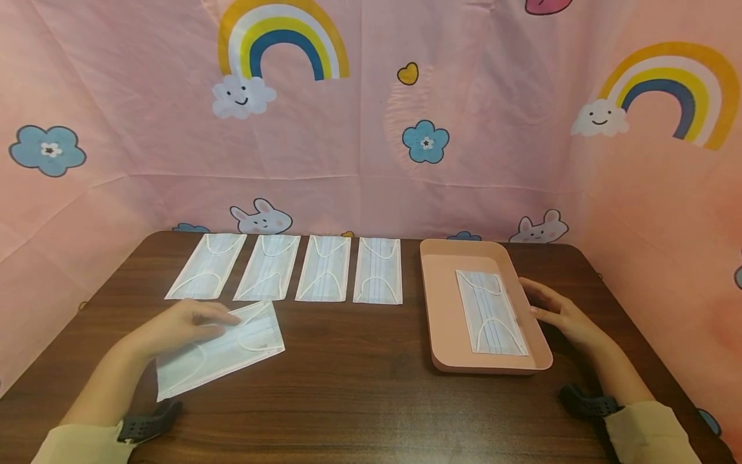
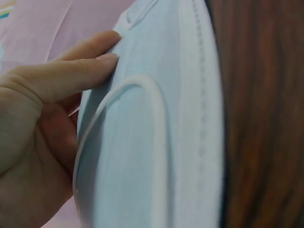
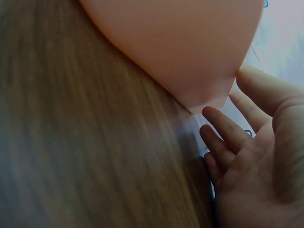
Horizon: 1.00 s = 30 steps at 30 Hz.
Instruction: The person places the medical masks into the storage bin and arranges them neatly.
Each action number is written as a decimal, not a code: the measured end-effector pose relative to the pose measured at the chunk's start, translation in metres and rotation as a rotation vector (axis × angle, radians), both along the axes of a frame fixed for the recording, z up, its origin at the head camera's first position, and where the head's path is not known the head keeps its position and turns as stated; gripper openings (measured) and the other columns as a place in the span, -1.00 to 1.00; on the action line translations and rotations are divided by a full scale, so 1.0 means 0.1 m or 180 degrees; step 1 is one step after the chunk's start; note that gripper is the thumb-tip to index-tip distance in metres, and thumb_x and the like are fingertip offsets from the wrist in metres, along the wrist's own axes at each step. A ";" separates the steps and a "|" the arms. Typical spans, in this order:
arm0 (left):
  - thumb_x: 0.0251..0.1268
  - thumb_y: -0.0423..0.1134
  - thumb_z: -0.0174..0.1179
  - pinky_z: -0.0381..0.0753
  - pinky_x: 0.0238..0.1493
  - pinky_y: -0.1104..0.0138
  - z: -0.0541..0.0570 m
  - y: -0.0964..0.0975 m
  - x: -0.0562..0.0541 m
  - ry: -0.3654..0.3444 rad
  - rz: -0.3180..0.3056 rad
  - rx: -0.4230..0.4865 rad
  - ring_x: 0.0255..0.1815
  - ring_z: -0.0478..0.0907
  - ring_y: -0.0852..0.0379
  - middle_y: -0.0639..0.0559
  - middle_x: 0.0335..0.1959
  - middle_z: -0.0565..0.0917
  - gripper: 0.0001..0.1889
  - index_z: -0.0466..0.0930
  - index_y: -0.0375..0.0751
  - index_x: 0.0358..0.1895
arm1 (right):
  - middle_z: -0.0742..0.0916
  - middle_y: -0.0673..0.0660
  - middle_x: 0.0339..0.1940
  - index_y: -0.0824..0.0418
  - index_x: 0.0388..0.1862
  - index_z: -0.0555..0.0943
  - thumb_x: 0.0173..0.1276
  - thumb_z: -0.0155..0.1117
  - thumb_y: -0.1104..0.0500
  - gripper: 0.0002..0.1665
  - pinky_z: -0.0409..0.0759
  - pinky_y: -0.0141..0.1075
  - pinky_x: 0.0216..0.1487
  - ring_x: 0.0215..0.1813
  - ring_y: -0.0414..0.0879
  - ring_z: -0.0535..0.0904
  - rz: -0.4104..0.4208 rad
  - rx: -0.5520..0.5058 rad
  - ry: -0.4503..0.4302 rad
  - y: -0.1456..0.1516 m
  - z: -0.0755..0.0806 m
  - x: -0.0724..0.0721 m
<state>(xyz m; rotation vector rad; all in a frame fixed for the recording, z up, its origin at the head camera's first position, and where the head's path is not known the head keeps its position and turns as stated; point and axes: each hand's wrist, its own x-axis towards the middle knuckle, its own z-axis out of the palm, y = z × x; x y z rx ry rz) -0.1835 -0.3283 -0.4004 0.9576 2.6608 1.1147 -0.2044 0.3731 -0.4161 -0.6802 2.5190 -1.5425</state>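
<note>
In the head view my left hand (image 1: pixel 182 325) pinches a pale blue face mask (image 1: pixel 255 332) by its far long edge, over the left front of the table. The left wrist view shows fingertips (image 2: pixel 107 59) on that edge, with a white ear loop (image 2: pixel 159 109) lying across the near face. At the right, a shallow pink tray (image 1: pixel 446 335) has another face mask (image 1: pixel 493 316) lying flat inside. Beside the tray's right wall is my right hand (image 1: pixel 562 312), its fingers loosely extended. The right wrist view has its thumb right at the tray's (image 3: pixel 180 52) side.
A row of several flat face masks (image 1: pixel 377 270) runs along the back of the brown wooden table (image 1: pixel 359 399), left of the tray. Pink patterned fabric (image 1: pixel 371 129) closes off the back and both sides. A dark strap (image 1: pixel 147 422) circles each wrist.
</note>
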 end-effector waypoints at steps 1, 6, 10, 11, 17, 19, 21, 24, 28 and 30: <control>0.27 -0.36 0.24 0.45 -0.03 0.52 0.00 0.02 0.00 0.0044 0.0009 0.0005 0.00 0.53 0.32 0.07 -0.05 0.68 -0.76 0.70 -0.09 -0.02 | 0.23 0.46 0.41 0.32 0.49 0.12 0.44 0.04 0.32 -0.32 0.33 -0.50 0.09 0.27 -0.40 0.26 0.0006 -0.0010 -0.0003 0.00 0.00 0.00; 0.24 -0.31 0.28 0.36 0.01 0.59 0.05 0.11 0.02 0.0140 0.0226 -0.0048 0.05 0.48 0.38 0.03 -0.01 0.67 -0.76 0.71 -0.07 -0.03 | 0.23 0.47 0.41 0.34 0.48 0.12 0.43 0.04 0.34 -0.32 0.32 -0.51 0.09 0.27 -0.40 0.26 0.0026 -0.0035 0.0021 0.00 0.00 0.00; 0.23 -0.23 0.30 0.32 0.04 0.59 0.10 0.20 0.04 0.0007 0.0475 -0.0079 0.10 0.43 0.39 -0.08 0.06 0.63 -0.74 0.71 -0.07 0.00 | 0.23 0.48 0.40 0.34 0.48 0.13 0.42 0.05 0.35 -0.32 0.31 -0.52 0.09 0.28 -0.41 0.26 0.0027 -0.0052 0.0028 0.00 0.01 0.00; 0.23 -0.21 0.31 0.32 0.04 0.57 0.12 0.21 0.05 -0.0038 0.0525 -0.0080 0.11 0.41 0.39 -0.11 0.08 0.61 -0.72 0.70 -0.07 0.01 | 0.23 0.48 0.40 0.35 0.47 0.13 0.42 0.05 0.36 -0.32 0.31 -0.52 0.09 0.28 -0.41 0.26 0.0032 -0.0059 0.0031 0.00 0.01 0.00; 0.21 -0.19 0.33 0.26 0.07 0.60 0.19 0.34 0.07 -0.0055 0.0688 0.0086 0.22 0.35 0.26 -0.12 0.13 0.57 -0.66 0.67 -0.10 0.07 | 0.22 0.49 0.40 0.35 0.47 0.12 0.42 0.04 0.36 -0.32 0.33 -0.51 0.10 0.27 -0.39 0.27 0.0053 -0.0077 0.0020 0.00 0.00 -0.01; 0.20 -0.21 0.34 0.21 0.09 0.64 0.20 0.38 0.07 -0.0072 0.0724 0.0222 0.29 0.32 0.07 -0.14 0.14 0.56 -0.64 0.66 -0.15 0.08 | 0.23 0.50 0.39 0.36 0.47 0.12 0.42 0.04 0.37 -0.33 0.33 -0.51 0.09 0.27 -0.40 0.28 0.0065 -0.0079 0.0035 -0.01 0.00 -0.01; 0.19 -0.23 0.34 0.21 0.14 0.59 0.21 0.43 0.08 -0.0133 0.0748 0.0363 0.34 0.25 -0.14 -0.16 0.15 0.55 -0.62 0.64 -0.19 0.09 | 0.23 0.51 0.39 0.38 0.47 0.12 0.42 0.03 0.38 -0.33 0.33 -0.51 0.10 0.27 -0.39 0.28 0.0084 -0.0092 0.0051 -0.01 -0.01 -0.01; 0.19 -0.23 0.34 0.22 0.20 0.52 0.21 0.49 0.07 -0.0201 0.0807 0.0493 0.36 0.17 -0.27 -0.21 0.20 0.50 -0.60 0.62 -0.22 0.12 | 0.24 0.49 0.39 0.39 0.46 0.11 0.42 0.02 0.39 -0.33 0.33 -0.51 0.10 0.27 -0.39 0.29 0.0104 -0.0107 0.0063 -0.01 -0.01 -0.01; 0.19 -0.23 0.35 0.25 0.18 0.53 0.17 0.57 0.05 -0.0112 0.0929 0.0582 0.33 0.26 0.05 -0.18 0.20 0.51 -0.57 0.61 -0.22 0.14 | 0.26 0.45 0.39 0.38 0.47 0.12 0.42 0.02 0.38 -0.33 0.33 -0.51 0.10 0.27 -0.38 0.29 0.0089 -0.0108 0.0047 -0.01 -0.01 -0.01; 0.18 -0.25 0.35 0.31 0.21 0.41 0.14 0.62 0.04 -0.0028 0.1007 0.0654 0.25 0.31 0.24 -0.16 0.17 0.54 -0.58 0.61 -0.23 0.13 | 0.27 0.44 0.39 0.38 0.47 0.12 0.41 0.03 0.38 -0.33 0.33 -0.51 0.09 0.27 -0.39 0.29 0.0069 -0.0097 0.0039 -0.01 0.00 -0.01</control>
